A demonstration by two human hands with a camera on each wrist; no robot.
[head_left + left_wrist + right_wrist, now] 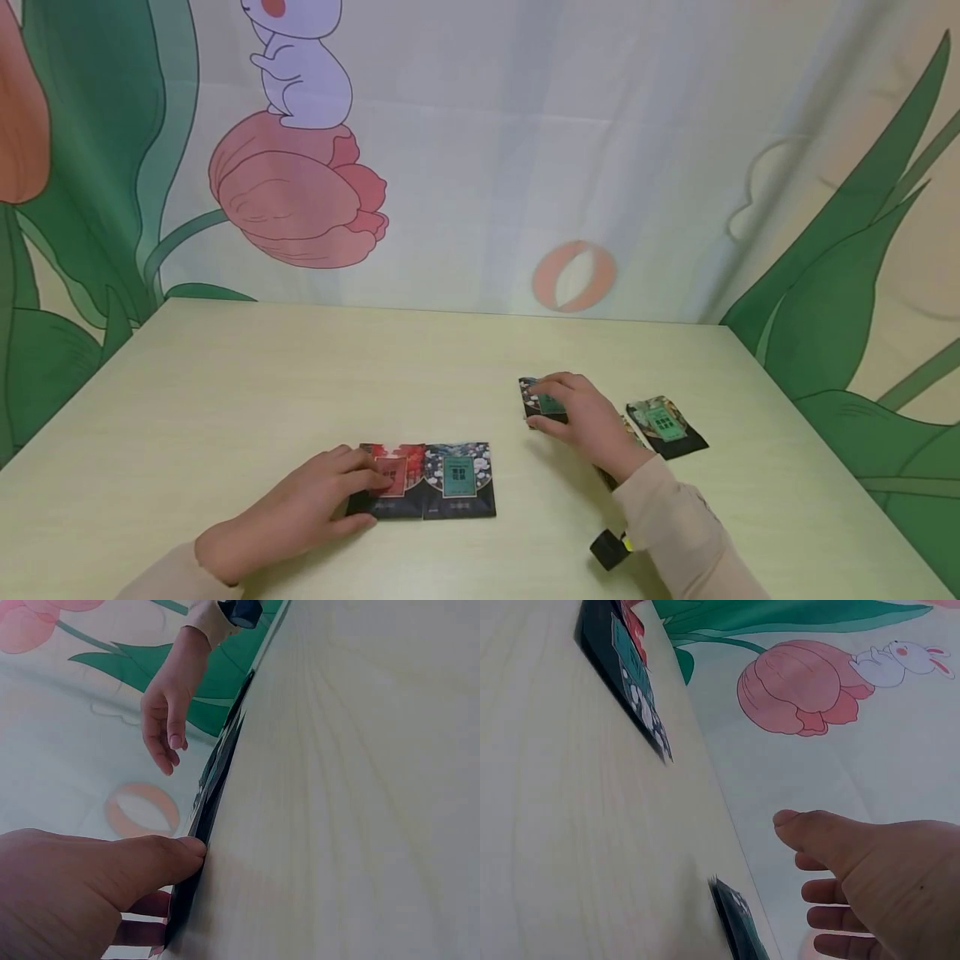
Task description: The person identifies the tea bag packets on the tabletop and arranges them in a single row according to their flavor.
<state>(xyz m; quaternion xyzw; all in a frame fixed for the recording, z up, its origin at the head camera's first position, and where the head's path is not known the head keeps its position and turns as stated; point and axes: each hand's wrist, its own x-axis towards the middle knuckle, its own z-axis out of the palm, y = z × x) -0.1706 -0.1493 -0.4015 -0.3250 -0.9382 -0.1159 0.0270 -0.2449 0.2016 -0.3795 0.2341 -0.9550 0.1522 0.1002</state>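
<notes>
Nearest the camera: pale left sleeve [176, 575] and right sleeve [690, 542], small black box [610, 550] beside right cuff. Left hand [311, 498]: laid over left part of red packet [410, 465], fingers relaxed on top, thumb by near edge; looks like steadying, not gripping. Just right of left hand: white-flower packet [459, 479], edge to edge with red one, both flat on table [315, 367]. Right hand [591, 427]: loose, thumb and fingers apart, just above dark packet [551, 404]; gap visible in both wrist views, so nothing held. Under right wrist: partly hidden packet [606, 477]. Right of right hand: green-labelled packet [666, 425], lying askew.

To take dark packet well: lower right hand level, thumb to near edge, fingers to far edge. Pinch edges rather than printed face; probably thin, maybe slippery. Lift straight up, watch right cuff and box, could drag nearby packets. With left hand, press lightly, just enough to hold red packet square; too much push could ride one edge over its neighbour.
</notes>
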